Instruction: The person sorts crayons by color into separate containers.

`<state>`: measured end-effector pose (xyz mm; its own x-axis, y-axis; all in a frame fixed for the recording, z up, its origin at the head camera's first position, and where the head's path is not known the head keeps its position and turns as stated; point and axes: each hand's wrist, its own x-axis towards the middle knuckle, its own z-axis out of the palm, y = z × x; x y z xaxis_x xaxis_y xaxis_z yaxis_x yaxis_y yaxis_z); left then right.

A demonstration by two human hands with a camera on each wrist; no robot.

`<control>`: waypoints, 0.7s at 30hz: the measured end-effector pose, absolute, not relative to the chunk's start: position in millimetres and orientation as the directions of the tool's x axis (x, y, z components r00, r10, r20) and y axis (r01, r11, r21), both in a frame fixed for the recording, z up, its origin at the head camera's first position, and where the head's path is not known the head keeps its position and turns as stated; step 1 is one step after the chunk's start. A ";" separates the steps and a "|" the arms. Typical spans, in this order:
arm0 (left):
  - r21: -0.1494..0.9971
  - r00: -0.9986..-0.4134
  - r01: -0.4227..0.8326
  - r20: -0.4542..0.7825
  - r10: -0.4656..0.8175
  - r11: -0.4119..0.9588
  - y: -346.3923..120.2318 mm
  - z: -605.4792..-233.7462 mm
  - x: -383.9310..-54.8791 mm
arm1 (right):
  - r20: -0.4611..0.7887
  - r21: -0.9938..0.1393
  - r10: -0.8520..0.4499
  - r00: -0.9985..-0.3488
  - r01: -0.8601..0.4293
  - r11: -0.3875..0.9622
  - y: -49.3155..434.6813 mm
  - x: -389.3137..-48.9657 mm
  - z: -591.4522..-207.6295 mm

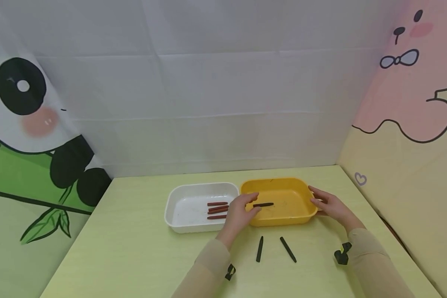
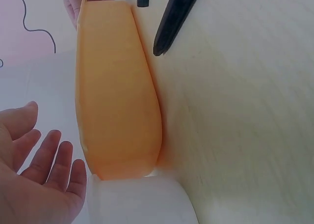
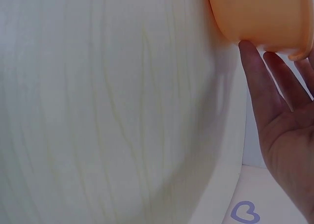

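My left hand hovers over the touching ends of the white tray and the yellow tray. Its thumb and fingers are spread apart, and in the left wrist view nothing lies between them. One black crayon rests in the yellow tray, just right of those fingertips. At the yellow tray's right end, my right hand holds the rim, with fingertips against the outer wall in the right wrist view. Several dark red crayons lie in the white tray, partly hidden behind my left hand.
Two more black crayons lie on the table in front of the yellow tray, one nearly straight and one slanted. A pale cloth wall stands behind the yellow-green table. Printed cartoon panels flank both sides.
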<state>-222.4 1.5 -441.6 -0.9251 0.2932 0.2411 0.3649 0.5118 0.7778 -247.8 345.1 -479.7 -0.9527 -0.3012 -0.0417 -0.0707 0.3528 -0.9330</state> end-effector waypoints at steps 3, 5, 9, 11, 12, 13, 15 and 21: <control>0.776 -0.922 0.369 0.239 0.304 0.512 -0.4 -442.1 -218.0 | -0.057 -0.935 -0.297 -0.953 -0.054 0.351 345.1 -247.4 -478.7; 0.766 -0.913 0.391 0.253 0.319 0.511 -1.3 -443.0 -215.3 | -0.065 -0.934 -0.291 -0.955 -0.044 0.355 345.5 -247.2 -478.1; 0.742 -0.893 0.435 0.280 0.353 0.510 -3.8 -445.1 -209.3 | -0.063 -0.928 -0.298 -0.953 -0.053 0.369 346.2 -247.2 -478.6; 0.734 -0.880 0.457 0.294 0.373 0.502 -5.9 -446.1 -206.2 | -0.064 -0.928 -0.295 -0.953 -0.052 0.369 346.0 -246.8 -478.5; 0.736 -0.879 0.457 0.290 0.378 0.499 -7.1 -445.7 -204.4 | -0.064 -0.930 -0.295 -0.953 -0.050 0.365 345.6 -246.7 -478.2; 0.738 -0.877 0.459 0.289 0.383 0.495 -8.7 -445.6 -202.9 | -0.065 -0.931 -0.295 -0.953 -0.048 0.362 345.6 -246.7 -478.2; 0.743 -0.872 0.465 0.292 0.392 0.481 -12.5 -446.3 -200.6 | -0.067 -0.933 -0.294 -0.953 -0.045 0.358 345.1 -246.6 -477.5; 0.752 -0.830 0.506 0.293 0.474 0.422 -25.0 -450.1 -196.6 | -0.074 -0.931 -0.295 -0.953 -0.040 0.363 344.5 -248.2 -477.4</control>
<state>-196.6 -25.0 -450.1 -0.8302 0.4742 0.2931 0.5065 0.4217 0.7521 -248.2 344.5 -477.4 -0.9527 -0.2947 -0.0743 -0.0397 0.3630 -0.9309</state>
